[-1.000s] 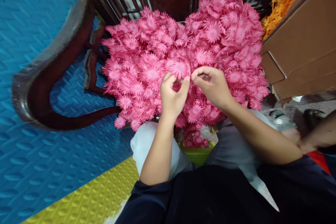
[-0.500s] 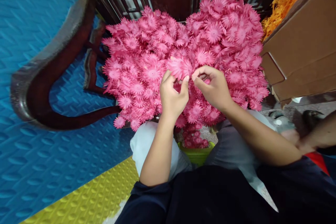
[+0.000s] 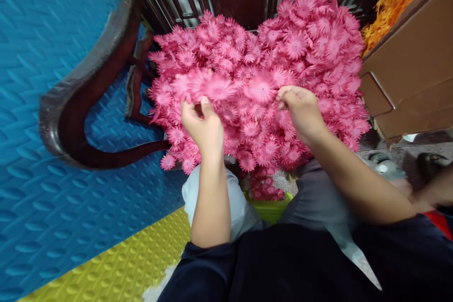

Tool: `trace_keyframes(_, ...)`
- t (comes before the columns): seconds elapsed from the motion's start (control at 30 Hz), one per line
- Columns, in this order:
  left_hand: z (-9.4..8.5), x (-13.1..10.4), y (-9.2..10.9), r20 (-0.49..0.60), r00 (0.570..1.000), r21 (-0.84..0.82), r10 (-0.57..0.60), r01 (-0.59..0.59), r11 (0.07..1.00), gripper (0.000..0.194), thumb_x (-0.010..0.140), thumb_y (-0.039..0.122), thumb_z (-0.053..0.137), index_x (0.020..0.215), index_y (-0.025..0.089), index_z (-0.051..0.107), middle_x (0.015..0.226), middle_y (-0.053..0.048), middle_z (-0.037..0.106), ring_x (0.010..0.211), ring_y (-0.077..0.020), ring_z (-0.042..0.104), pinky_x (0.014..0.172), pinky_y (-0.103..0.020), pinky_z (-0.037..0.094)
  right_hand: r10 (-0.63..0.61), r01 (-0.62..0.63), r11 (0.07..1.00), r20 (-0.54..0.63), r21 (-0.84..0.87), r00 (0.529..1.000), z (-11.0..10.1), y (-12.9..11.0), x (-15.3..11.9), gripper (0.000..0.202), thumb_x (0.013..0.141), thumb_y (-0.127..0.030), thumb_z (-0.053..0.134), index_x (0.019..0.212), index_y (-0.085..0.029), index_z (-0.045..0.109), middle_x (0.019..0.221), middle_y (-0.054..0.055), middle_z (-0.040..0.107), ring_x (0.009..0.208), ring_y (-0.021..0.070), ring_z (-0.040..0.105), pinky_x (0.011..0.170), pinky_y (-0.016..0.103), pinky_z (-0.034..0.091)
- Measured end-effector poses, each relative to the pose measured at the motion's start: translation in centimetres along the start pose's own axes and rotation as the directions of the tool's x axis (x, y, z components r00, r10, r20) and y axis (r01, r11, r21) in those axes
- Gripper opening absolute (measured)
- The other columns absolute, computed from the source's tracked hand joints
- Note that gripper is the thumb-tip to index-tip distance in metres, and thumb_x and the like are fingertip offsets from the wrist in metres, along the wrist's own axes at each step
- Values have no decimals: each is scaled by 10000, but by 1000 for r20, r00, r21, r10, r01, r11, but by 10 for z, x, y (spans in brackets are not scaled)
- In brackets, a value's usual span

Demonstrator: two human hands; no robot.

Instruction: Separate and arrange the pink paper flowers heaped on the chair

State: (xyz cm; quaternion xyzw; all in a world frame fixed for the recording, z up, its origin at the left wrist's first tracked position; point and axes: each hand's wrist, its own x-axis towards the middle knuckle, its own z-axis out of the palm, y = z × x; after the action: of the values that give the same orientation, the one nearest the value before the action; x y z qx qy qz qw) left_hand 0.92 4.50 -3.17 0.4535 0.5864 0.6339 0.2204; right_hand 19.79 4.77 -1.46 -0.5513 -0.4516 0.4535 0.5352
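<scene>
A large heap of pink flowers (image 3: 297,47) fills the middle of the view. Over its left part, my left hand (image 3: 205,120) grips a blurred bunch of pink flowers (image 3: 215,87) between thumb and fingers. Further right, my right hand (image 3: 299,104) pinches one pink flower (image 3: 262,88) at its right edge. Both hands are above the heap, with a gap between the held flowers.
A dark wooden armrest (image 3: 53,118) curves at the left over blue matting (image 3: 42,207). Between my legs is a green container (image 3: 269,208). At the right stand a cardboard box (image 3: 417,66) and orange petals (image 3: 399,0); another person's arm (image 3: 437,191) shows below.
My hands have moved apart: the left one went left with its bunch, the right one slightly right, with a single flower now at its fingertips. The view has shifted slightly.
</scene>
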Motion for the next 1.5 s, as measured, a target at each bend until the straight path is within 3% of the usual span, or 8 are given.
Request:
trace_keyframes(0.1, -9, 6, 5, -146, 989, 129, 10, 9, 992, 185, 845, 288, 577, 722, 181, 490, 687, 22, 481, 692, -127, 511, 741, -276, 429, 22, -22, 999, 4, 27, 1000, -1, 5, 7, 139, 794, -202, 524, 660, -187, 556, 703, -10, 548, 582, 75, 465, 617, 249, 405)
trace_keyframes(0.33, 1, -2, 12, 139, 990, 125, -24, 6, 992, 196, 823, 225, 590, 669, 176, 479, 670, 30, 459, 654, -98, 465, 656, -232, 390, 87, -99, 995, 374, 11, 923, 10, 8, 6, 321, 706, -329, 706, 978, -219, 576, 834, -4, 628, 685, 103, 560, 765, 313, 500)
trace_keyframes(0.53, 12, -15, 23, 417, 909, 129, -32, -24, 991, 263, 793, 197, 592, 590, 178, 426, 646, 23, 437, 637, -105, 445, 630, -243, 362, -48, 33, 998, 366, 47, 929, 4, 3, 2, 483, 657, -481, 742, 1046, -234, 597, 1159, 40, 620, 1084, 178, 567, 995, 366, 442)
trace_keyframes(0.73, 17, -20, 31, 535, 845, 127, -7, -72, 989, 320, 772, 174, 631, 534, 172, 418, 619, 28, 441, 626, -104, 453, 628, -245, 366, -36, 39, 999, 331, -1, 943, 2, 5, 4, 400, 599, -515, 773, 770, -189, 617, 819, 17, 640, 811, 160, 578, 861, 360, 481)
trace_keyframes(0.97, 15, -18, 27, 421, 907, 79, 15, -54, 995, 203, 828, 251, 581, 645, 182, 525, 663, 21, 515, 676, -115, 517, 659, -233, 401, -127, 133, 990, 142, -34, 982, -2, 6, 6, 404, 631, -550, 741, 764, -198, 594, 809, 10, 620, 807, 152, 574, 823, 331, 488)
trace_keyframes(1.1, 10, -15, 27, 277, 960, 323, 47, -139, 936, 125, 828, 255, 575, 735, 181, 611, 787, -24, 591, 779, -163, 575, 766, -288, 431, -214, 212, 972, -16, -100, 977, -5, 12, 11, 370, 700, -546, 693, 806, -206, 595, 853, 25, 631, 862, 171, 588, 866, 362, 491)
trace_keyframes(1.27, 4, -11, 27, 162, 987, 639, 2, -107, 762, 194, 798, 203, 585, 962, 208, 689, 952, -79, 649, 968, -277, 593, 961, -496, 370, -360, 313, 925, -227, -218, 905, -22, 19, 27, 365, 804, -560, 570, 892, -206, 591, 905, 53, 620, 909, 195, 597, 877, 394, 487)
trace_keyframes(1.5, 9, -12, 17, 243, 970, 484, -8, -114, 868, 260, 771, 183, 598, 1024, 212, 649, 949, -47, 653, 885, -196, 604, 899, -384, 456, -507, 388, 845, -320, -369, 800, -45, 23, 52, 411, 862, -591, 449, 978, -218, 577, 958, 56, 609, 942, 190, 600, 885, 395, 482)
